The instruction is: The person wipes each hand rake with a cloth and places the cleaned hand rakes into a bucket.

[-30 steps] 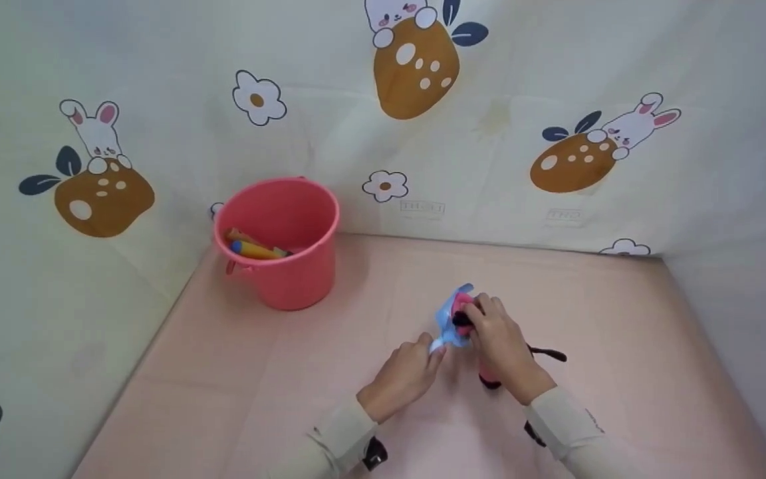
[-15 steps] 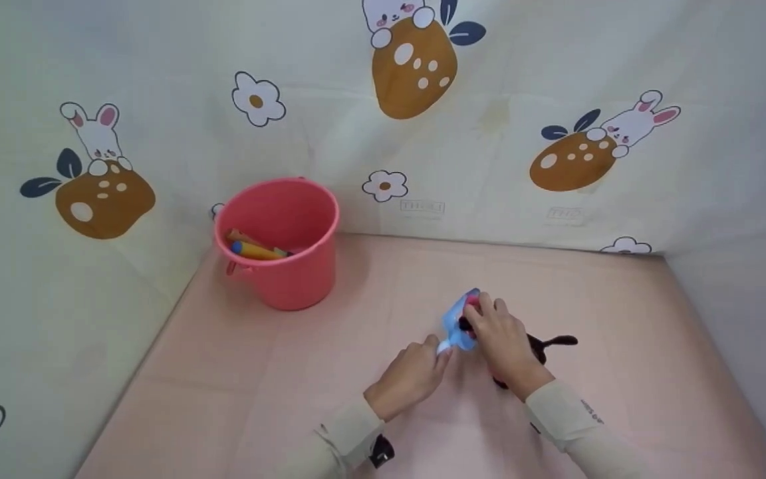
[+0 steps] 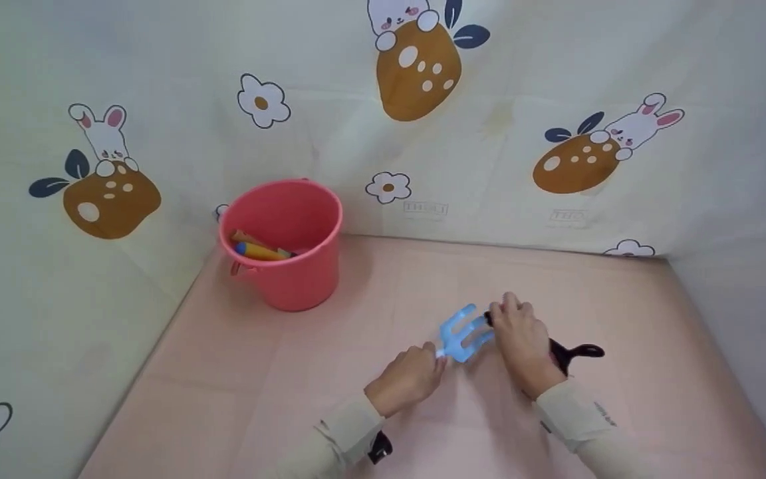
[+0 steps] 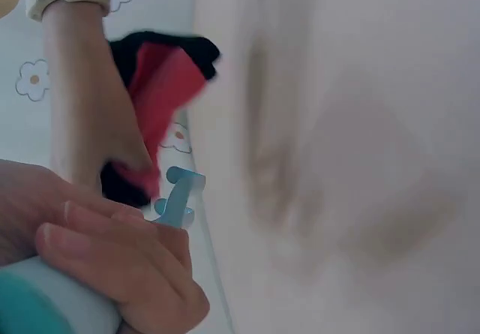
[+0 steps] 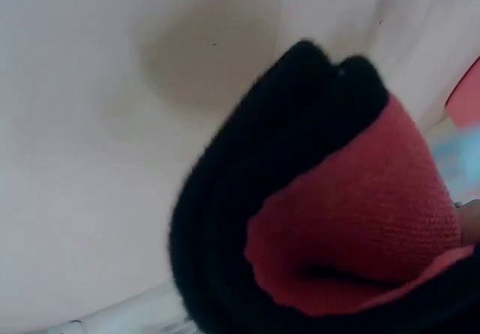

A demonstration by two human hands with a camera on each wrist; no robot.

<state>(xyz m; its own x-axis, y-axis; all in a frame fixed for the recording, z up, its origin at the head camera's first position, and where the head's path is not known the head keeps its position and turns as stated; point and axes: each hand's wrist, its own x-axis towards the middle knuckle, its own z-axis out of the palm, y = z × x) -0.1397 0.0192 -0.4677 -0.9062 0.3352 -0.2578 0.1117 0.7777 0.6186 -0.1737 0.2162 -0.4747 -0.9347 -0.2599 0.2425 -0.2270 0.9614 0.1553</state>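
Observation:
My left hand [image 3: 406, 379] grips the white handle of a small light-blue toy garden fork [image 3: 456, 342], its tines spread toward the right. In the left wrist view, the fork's handle [image 4: 75, 304] shows a teal end below the fingers. Just right of the tines, my right hand [image 3: 522, 332] holds a pink cloth [image 5: 360, 206] with a thick black border, folded over on itself in the right wrist view. Much of the cloth is hidden behind the right hand in the head view; a black part of it [image 3: 586, 350] sticks out to the right.
A pink bucket [image 3: 300, 283] stands at the back left, with a yellow-and-blue item [image 3: 260, 252] and other pieces inside. Pale walls printed with rabbits and flowers [image 3: 388, 188] enclose the pinkish tabletop [image 3: 290, 392] at the back and sides.
My right hand has moved right with the cloth, off the fork's head. The tines, largely covered before, now show. The left hand and fork have shifted only a little.

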